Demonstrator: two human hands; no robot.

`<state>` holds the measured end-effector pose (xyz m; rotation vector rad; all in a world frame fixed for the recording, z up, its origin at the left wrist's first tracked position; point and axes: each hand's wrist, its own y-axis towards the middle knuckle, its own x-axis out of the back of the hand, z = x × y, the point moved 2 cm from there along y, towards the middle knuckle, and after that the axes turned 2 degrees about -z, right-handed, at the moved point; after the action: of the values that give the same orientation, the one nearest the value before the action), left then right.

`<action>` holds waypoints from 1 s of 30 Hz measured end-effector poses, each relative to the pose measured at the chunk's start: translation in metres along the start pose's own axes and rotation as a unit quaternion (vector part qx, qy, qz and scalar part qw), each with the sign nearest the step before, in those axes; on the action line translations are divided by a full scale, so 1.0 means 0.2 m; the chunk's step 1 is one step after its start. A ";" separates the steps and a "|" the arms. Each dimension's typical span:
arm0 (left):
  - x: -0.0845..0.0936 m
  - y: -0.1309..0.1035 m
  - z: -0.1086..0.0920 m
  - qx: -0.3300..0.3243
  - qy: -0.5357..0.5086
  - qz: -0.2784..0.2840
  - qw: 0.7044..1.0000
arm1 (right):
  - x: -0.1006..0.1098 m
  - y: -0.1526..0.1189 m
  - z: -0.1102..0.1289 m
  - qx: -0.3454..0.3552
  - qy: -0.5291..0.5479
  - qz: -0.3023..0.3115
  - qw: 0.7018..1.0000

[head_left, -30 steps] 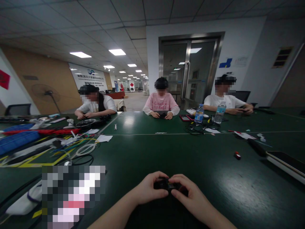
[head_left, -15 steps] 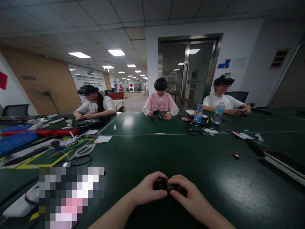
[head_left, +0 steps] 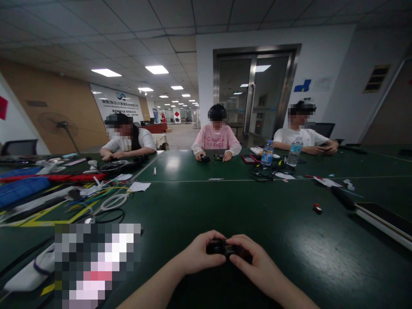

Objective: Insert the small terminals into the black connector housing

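Note:
Near the front middle of the green table (head_left: pixel 193 206), a small black object (head_left: pixel 216 247) is held between both hands. My left hand (head_left: pixel 203 253) has its thumb and fingers closed round the object's left part. Round the right part, my right hand (head_left: pixel 249 255) is closed in the same way, its fingertips close to those of the other hand. The fingers cover much of the object, so its full shape is hidden.
Cables (head_left: pixel 114 201), a blue tray (head_left: pixel 24 191) and a white power strip (head_left: pixel 30 268) lie at the left. A small red item (head_left: pixel 317 208) and a flat device (head_left: pixel 386 223) are at the right. Two bottles stand farther back, where three people sit.
My hands have hardly moved and keep their hold on the black object. Across the table, the person in pink has lowered a dark item to the tabletop.

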<state>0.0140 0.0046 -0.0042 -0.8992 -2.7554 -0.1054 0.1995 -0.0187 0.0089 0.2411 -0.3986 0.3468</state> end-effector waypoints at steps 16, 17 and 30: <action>0.00 0.00 0.00 0.001 -0.001 -0.010 1.000 | 0.00 0.00 -0.03 -0.004 -0.017 0.004 1.000; 0.00 0.00 0.00 0.001 -0.002 -0.012 1.000 | 0.00 0.00 -0.03 -0.002 -0.014 0.005 1.000; 0.00 0.01 0.00 0.006 0.009 -0.018 1.000 | 0.00 0.01 -0.02 0.003 -0.007 0.016 1.000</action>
<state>0.0147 0.0054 -0.0048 -0.8412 -2.7537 -0.1012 0.2006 -0.0165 0.0052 0.2429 -0.4155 0.3772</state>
